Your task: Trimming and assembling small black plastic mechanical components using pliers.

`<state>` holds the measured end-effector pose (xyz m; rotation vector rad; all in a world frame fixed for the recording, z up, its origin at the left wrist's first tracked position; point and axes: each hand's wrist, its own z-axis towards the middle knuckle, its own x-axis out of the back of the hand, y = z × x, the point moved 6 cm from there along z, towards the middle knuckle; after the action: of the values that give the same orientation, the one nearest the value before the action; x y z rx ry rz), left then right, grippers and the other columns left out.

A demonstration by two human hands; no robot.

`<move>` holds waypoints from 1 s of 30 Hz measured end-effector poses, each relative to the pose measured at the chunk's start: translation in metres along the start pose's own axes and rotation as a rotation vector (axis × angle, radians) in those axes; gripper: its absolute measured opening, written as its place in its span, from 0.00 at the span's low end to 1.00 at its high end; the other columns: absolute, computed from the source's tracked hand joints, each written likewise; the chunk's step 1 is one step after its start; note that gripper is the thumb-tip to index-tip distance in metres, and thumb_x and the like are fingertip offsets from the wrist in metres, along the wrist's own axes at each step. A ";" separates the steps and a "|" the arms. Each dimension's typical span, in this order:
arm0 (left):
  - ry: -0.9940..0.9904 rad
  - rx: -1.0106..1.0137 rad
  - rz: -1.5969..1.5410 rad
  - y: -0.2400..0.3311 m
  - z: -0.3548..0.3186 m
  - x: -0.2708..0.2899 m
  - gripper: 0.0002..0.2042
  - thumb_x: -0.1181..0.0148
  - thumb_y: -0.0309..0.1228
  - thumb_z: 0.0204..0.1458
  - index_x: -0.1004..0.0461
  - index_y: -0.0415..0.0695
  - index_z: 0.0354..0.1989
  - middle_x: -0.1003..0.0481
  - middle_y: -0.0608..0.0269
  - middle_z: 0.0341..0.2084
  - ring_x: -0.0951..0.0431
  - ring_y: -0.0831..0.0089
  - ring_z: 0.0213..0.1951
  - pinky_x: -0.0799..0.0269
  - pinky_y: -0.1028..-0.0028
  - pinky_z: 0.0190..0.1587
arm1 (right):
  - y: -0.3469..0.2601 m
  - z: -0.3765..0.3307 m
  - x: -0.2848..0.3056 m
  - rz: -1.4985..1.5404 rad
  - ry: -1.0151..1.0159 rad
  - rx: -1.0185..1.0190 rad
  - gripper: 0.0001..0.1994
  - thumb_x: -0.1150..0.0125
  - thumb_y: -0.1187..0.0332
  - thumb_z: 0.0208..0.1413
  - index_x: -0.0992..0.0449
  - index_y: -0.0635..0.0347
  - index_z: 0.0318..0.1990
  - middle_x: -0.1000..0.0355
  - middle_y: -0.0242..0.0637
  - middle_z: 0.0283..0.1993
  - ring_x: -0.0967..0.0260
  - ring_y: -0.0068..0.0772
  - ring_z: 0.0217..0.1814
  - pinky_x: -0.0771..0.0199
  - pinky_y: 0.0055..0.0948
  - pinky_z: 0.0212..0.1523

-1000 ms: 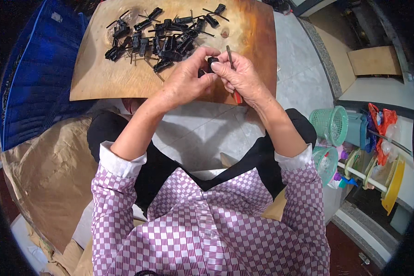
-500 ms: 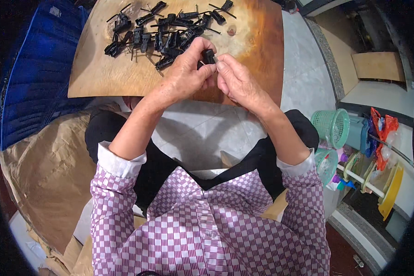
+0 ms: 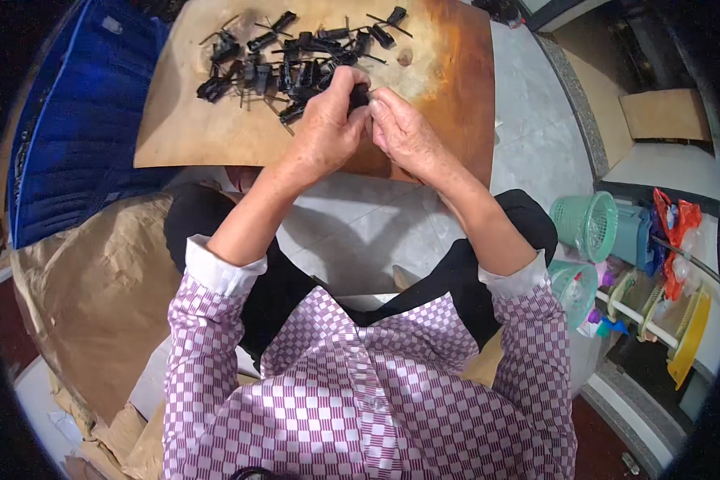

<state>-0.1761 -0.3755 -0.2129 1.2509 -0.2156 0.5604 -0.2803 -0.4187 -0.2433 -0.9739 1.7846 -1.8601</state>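
Note:
Over the near half of the wooden board, both hands meet at one small black plastic part (image 3: pixel 359 97). My left hand (image 3: pixel 328 120) is closed round it, thumb and forefinger on its sides. At the part's right edge my right hand (image 3: pixel 406 132) is pinched shut, its fingertips touching it; whatever lies between them is hidden. Just beyond my left hand lies a loose pile of similar black plastic parts (image 3: pixel 262 76), several with thin rods sticking out. One such part with a rod (image 3: pixel 382 35) lies toward the pile's right side.
The wooden board (image 3: pixel 448 104) has a darkened, scorched-looking right side. A blue padded sheet (image 3: pixel 80 128) stands at the left, above crumpled brown paper (image 3: pixel 96 296). To the right are green baskets (image 3: pixel 572 216), a light blue bin (image 3: pixel 632 232), red plastic bags (image 3: pixel 680 228) and a rack with a yellow end (image 3: pixel 688 344).
My right fingertips have moved in closer against the black part; the small pale piece glimpsed between them is now hidden. The whole view has shifted slightly.

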 end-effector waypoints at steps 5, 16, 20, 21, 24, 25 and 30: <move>0.117 -0.099 0.233 -0.002 -0.020 0.021 0.13 0.46 0.22 0.46 0.37 0.40 0.40 0.33 0.50 0.31 0.29 0.62 0.32 0.32 0.66 0.34 | -0.006 0.001 -0.024 -0.438 -0.036 0.307 0.11 0.51 0.71 0.56 0.35 0.64 0.46 0.36 0.46 0.43 0.36 0.44 0.42 0.32 0.37 0.42; 0.838 0.014 0.826 0.167 -0.175 0.345 0.13 0.46 0.21 0.48 0.36 0.45 0.43 0.31 0.60 0.26 0.30 0.71 0.26 0.30 0.71 0.32 | -0.023 -0.029 0.019 0.012 -0.150 -0.001 0.14 0.57 0.60 0.61 0.33 0.57 0.47 0.48 0.21 0.18 0.54 0.12 0.15 0.54 0.16 0.16; 0.653 0.444 1.112 0.145 -0.264 0.445 0.18 0.47 0.30 0.51 0.38 0.45 0.51 0.28 0.48 0.40 0.26 0.62 0.43 0.32 0.67 0.44 | -0.007 -0.013 0.043 -0.058 0.075 0.178 0.12 0.55 0.61 0.61 0.31 0.58 0.43 0.46 0.19 0.18 0.54 0.09 0.13 0.58 0.14 0.13; 0.481 0.590 1.171 0.118 -0.315 0.484 0.18 0.49 0.29 0.53 0.39 0.46 0.53 0.29 0.58 0.39 0.29 0.70 0.35 0.33 0.70 0.39 | -0.012 -0.009 0.028 0.178 0.098 -0.068 0.11 0.54 0.61 0.61 0.30 0.58 0.41 0.45 0.19 0.18 0.55 0.09 0.12 0.56 0.14 0.11; 0.284 0.585 1.717 0.111 -0.298 0.468 0.22 0.45 0.32 0.51 0.39 0.45 0.55 0.31 0.50 0.46 0.29 0.53 0.46 0.34 0.64 0.48 | -0.011 -0.005 0.035 0.343 0.093 -0.091 0.11 0.54 0.61 0.61 0.31 0.58 0.41 0.43 0.21 0.19 0.53 0.09 0.12 0.52 0.13 0.11; 0.260 0.550 1.684 0.118 -0.257 0.441 0.22 0.45 0.32 0.51 0.39 0.45 0.55 0.31 0.50 0.46 0.29 0.53 0.46 0.34 0.64 0.48 | -0.009 -0.007 0.041 0.326 0.139 -0.110 0.11 0.54 0.61 0.61 0.31 0.58 0.41 0.43 0.21 0.19 0.53 0.09 0.12 0.52 0.13 0.11; 0.339 0.092 0.963 0.124 -0.108 0.261 0.12 0.48 0.22 0.50 0.29 0.42 0.44 0.27 0.55 0.38 0.26 0.61 0.40 0.32 0.71 0.43 | -0.002 -0.009 0.064 0.377 0.234 -0.161 0.10 0.51 0.62 0.59 0.31 0.58 0.40 0.41 0.23 0.20 0.51 0.12 0.12 0.49 0.14 0.12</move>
<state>-0.0345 -0.1752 -0.0258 1.0656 -0.5130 1.6081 -0.3302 -0.4561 -0.2266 -0.4370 2.1080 -1.6630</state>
